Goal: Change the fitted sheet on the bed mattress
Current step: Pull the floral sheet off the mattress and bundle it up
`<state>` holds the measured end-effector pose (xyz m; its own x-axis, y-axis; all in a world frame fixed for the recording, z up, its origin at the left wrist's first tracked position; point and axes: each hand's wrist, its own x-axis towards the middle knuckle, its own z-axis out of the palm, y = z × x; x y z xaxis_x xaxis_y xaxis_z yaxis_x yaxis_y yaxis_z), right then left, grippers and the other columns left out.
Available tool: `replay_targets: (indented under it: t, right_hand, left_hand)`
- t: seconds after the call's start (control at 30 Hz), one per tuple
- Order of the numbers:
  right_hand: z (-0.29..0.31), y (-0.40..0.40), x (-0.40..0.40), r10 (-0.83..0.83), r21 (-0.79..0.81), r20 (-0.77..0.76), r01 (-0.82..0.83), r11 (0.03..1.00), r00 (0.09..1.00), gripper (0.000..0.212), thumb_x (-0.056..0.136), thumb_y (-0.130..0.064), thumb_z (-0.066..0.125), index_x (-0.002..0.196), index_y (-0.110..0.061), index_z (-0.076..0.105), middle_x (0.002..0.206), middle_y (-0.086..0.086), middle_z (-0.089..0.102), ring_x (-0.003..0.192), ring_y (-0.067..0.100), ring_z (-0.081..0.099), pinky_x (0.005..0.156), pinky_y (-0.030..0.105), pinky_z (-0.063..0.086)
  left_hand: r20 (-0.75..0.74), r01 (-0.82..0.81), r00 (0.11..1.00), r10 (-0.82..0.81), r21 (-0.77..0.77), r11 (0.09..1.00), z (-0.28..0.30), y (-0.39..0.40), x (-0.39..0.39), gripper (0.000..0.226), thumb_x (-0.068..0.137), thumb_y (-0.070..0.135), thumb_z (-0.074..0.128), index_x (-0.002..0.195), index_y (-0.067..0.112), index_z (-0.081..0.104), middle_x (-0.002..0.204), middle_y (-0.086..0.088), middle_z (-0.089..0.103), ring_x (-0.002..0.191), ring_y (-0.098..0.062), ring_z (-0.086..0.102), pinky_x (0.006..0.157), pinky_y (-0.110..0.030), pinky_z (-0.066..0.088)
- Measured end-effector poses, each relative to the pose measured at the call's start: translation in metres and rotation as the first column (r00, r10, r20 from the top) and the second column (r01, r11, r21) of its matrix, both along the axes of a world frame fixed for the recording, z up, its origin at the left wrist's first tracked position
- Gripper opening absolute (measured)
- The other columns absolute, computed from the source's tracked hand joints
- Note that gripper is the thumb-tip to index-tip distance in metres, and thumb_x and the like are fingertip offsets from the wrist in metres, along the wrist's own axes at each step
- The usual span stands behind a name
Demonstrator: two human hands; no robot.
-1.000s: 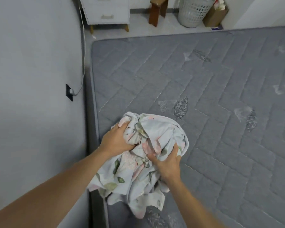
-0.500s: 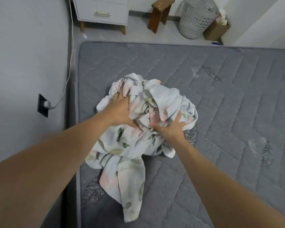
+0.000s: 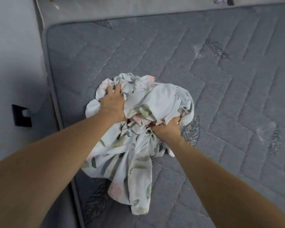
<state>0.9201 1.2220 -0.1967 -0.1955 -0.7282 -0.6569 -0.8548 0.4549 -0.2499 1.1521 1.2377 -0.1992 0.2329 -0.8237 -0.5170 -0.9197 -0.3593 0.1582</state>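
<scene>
Sheet: a bunched floral sheet (image 3: pixel 138 129) is lying on the bare mattress (image 3: pixel 220 96), near its left edge, with a tail trailing toward the near side.
Left hand: the left hand (image 3: pixel 113 104) is gripping the far-left folds of the bundle, fingers dug into the cloth.
Right hand: the right hand (image 3: pixel 167 129) is clutching the near-right folds, fingers curled under the fabric and mostly hidden.
Change: a second ago the bundle was sitting at the mattress edge by the wall; it is now resting further in on the mattress, and both arms are reaching further out over it.
Meaning: the mattress is showing no sheet stretched over it, so this is likely the stage of setting the bundle down for spreading; whether this is the fresh sheet or the old one cannot be told.
Next: finding a corner or elastic hem in the heap is probably what comes first.
Surroundings: a wall (image 3: pixel 11 63) with a dark socket (image 3: pixel 21 116) is standing just left of the mattress.
</scene>
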Motion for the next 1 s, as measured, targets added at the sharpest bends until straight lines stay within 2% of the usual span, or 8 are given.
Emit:
replay_targets:
  t: [0.1, 0.23, 0.47, 0.6, 0.7, 0.77, 0.9, 1.0]
  right_hand:
    - [0.008, -0.001, 0.005, 0.009, 0.028, -0.019, -0.009, 1.0, 1.0, 0.135, 0.074, -0.055, 0.09, 0.161, -0.007, 0.0, 0.157, 0.023, 0.032, 0.144, 0.042, 0.042, 0.116, 0.044, 0.04]
    - [0.016, -0.003, 0.013, 0.158, 0.067, -0.075, -0.153, 0.986, 0.985, 0.126, 0.082, -0.054, 0.08, 0.163, -0.007, -0.005, 0.159, 0.02, 0.021, 0.141, 0.042, 0.037, 0.114, 0.046, 0.04]
    - [0.023, -0.007, 0.023, 0.156, 0.124, -0.129, -0.14, 0.982, 0.979, 0.129, 0.083, -0.054, 0.077, 0.162, -0.004, -0.011, 0.161, 0.016, 0.015, 0.136, 0.038, 0.034, 0.108, 0.047, 0.043]
    - [0.021, -0.001, 0.015, 0.164, 0.086, -0.106, -0.155, 0.984, 0.981, 0.117, 0.088, -0.046, 0.074, 0.163, -0.006, -0.007, 0.165, 0.017, 0.011, 0.137, 0.039, 0.033, 0.109, 0.047, 0.043]
    - [0.03, 0.003, 0.018, 0.131, 0.028, -0.068, -0.13, 0.991, 0.989, 0.119, 0.078, -0.05, 0.073, 0.164, -0.011, 0.001, 0.164, 0.015, 0.013, 0.138, 0.043, 0.035, 0.107, 0.051, 0.044]
    - [0.041, 0.006, 0.02, 0.084, 0.0, -0.035, -0.084, 0.997, 0.996, 0.109, 0.073, -0.046, 0.076, 0.158, -0.021, 0.013, 0.157, 0.014, 0.028, 0.131, 0.043, 0.047, 0.103, 0.052, 0.05]
    - [0.086, -0.003, 0.033, 0.095, -0.159, 0.035, -0.088, 0.983, 0.995, 0.119, 0.064, -0.064, 0.088, 0.157, -0.03, 0.021, 0.137, 0.009, 0.054, 0.11, 0.034, 0.064, 0.088, 0.048, 0.059]
    - [0.108, -0.057, 0.051, 0.089, -0.311, 0.119, -0.048, 0.949, 0.989, 0.117, 0.069, -0.061, 0.09, 0.159, -0.027, 0.021, 0.132, 0.005, 0.052, 0.117, 0.034, 0.059, 0.092, 0.047, 0.055]
  left_hand:
    - [0.026, -0.061, 0.998, 0.061, 0.001, 0.998, -0.008, -0.004, -0.001, 0.139, 0.049, 0.048, 0.095, 0.159, 0.019, 0.014, 0.151, -0.01, 0.026, 0.134, -0.038, 0.035, 0.093, -0.056, 0.052]
    - [0.088, -0.008, 0.996, 0.0, 0.096, 0.995, 0.007, -0.006, -0.007, 0.132, 0.061, 0.018, 0.091, 0.161, 0.009, 0.005, 0.162, -0.01, 0.013, 0.145, -0.037, 0.021, 0.095, -0.053, 0.054]
    - [0.198, -0.007, 0.979, -0.04, 0.228, 0.974, 0.022, -0.019, -0.022, 0.117, 0.073, 0.025, 0.09, 0.158, 0.005, 0.011, 0.155, -0.007, 0.008, 0.142, -0.035, 0.022, 0.092, -0.046, 0.058]
    - [0.194, 0.009, 0.98, -0.047, 0.19, 0.982, 0.018, -0.016, -0.023, 0.107, 0.077, 0.021, 0.085, 0.157, 0.003, 0.018, 0.157, -0.008, 0.01, 0.142, -0.036, 0.022, 0.091, -0.045, 0.057]
    - [0.132, -0.002, 0.991, -0.02, 0.162, 0.987, 0.02, -0.015, -0.019, 0.104, 0.075, 0.02, 0.086, 0.154, 0.001, 0.023, 0.155, -0.009, 0.011, 0.141, -0.036, 0.022, 0.091, -0.05, 0.059]
    - [0.064, -0.009, 0.998, 0.0, 0.139, 0.99, 0.029, -0.014, -0.012, 0.11, 0.071, 0.027, 0.09, 0.155, 0.004, 0.023, 0.154, -0.007, 0.014, 0.14, -0.036, 0.023, 0.092, -0.054, 0.058]
    - [-0.241, -0.086, 0.967, 0.084, 0.006, 0.996, 0.069, -0.013, 0.016, 0.122, 0.075, 0.053, 0.085, 0.166, 0.013, 0.015, 0.172, -0.011, 0.01, 0.158, -0.038, 0.011, 0.12, -0.057, 0.033]
    - [-0.283, -0.142, 0.954, 0.096, -0.146, 0.979, 0.101, -0.066, 0.043, 0.122, 0.078, 0.054, 0.084, 0.167, 0.013, 0.012, 0.171, -0.011, 0.016, 0.158, -0.034, 0.013, 0.119, -0.056, 0.028]
